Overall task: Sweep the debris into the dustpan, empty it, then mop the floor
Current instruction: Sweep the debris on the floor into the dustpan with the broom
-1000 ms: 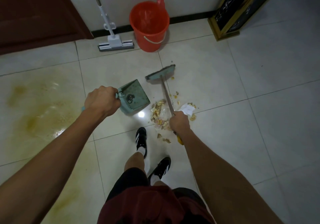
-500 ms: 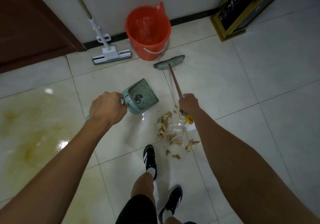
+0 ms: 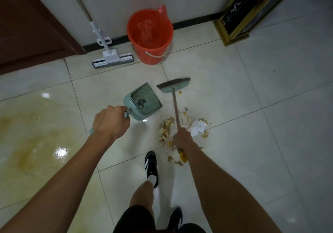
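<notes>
The dustpan (image 3: 144, 101) is teal plastic with a comb-toothed ridge near its handle and a dark scrap inside; it sits left of centre, its mouth pointing toward one o'clock. Just beside that mouth, at its three o'clock, is the broom (image 3: 174, 86): a teal head with dark bristles, on a thin brown stick that runs down toward six o'clock. The debris (image 3: 170, 130) is a loose heap of tan and yellow scraps with a crumpled white paper, scattered at four o'clock from the dustpan. The mop (image 3: 113, 58), white with a flat sponge head, leans on the wall at eleven o'clock, beside an orange bucket (image 3: 150, 36) lined with a red bag.
</notes>
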Demonstrator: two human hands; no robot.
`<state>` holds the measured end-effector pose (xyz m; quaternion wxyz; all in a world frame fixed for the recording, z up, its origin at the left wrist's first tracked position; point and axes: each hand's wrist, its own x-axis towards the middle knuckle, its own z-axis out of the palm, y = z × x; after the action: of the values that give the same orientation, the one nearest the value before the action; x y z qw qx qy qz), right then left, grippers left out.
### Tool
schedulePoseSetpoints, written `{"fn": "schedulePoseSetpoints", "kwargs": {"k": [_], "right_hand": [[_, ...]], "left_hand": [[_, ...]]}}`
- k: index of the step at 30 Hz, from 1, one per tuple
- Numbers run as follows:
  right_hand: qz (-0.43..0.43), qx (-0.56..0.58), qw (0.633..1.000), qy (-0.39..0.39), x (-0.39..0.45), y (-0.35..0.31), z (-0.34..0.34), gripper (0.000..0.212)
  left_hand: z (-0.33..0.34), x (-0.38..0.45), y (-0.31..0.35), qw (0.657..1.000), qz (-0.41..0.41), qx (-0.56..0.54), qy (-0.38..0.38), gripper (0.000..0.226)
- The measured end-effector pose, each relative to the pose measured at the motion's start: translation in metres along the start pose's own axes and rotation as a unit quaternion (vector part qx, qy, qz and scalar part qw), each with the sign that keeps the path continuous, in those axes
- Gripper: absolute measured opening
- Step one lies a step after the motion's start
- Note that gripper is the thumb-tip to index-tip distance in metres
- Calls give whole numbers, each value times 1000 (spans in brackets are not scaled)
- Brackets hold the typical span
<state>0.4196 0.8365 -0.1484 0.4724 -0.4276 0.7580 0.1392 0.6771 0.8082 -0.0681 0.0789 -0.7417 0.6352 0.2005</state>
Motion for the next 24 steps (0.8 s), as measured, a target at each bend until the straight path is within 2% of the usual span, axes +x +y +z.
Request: {"fn": "schedulePoseSetpoints", "kwargs": {"k": [12,17,24], "right_hand": [[-23,-11,999,-38,-99,139,60,39],[-60,-17,997,-55,-130,202,55,35],[-42,-47,994,-89,-171,278,44,45]], "left_hand": [[25,-138,29,997,-59,-14,45,21],[45,-226,44,992,-96,-12,76,21],[69,-326,63,989,-129,-6,76,21]]}}
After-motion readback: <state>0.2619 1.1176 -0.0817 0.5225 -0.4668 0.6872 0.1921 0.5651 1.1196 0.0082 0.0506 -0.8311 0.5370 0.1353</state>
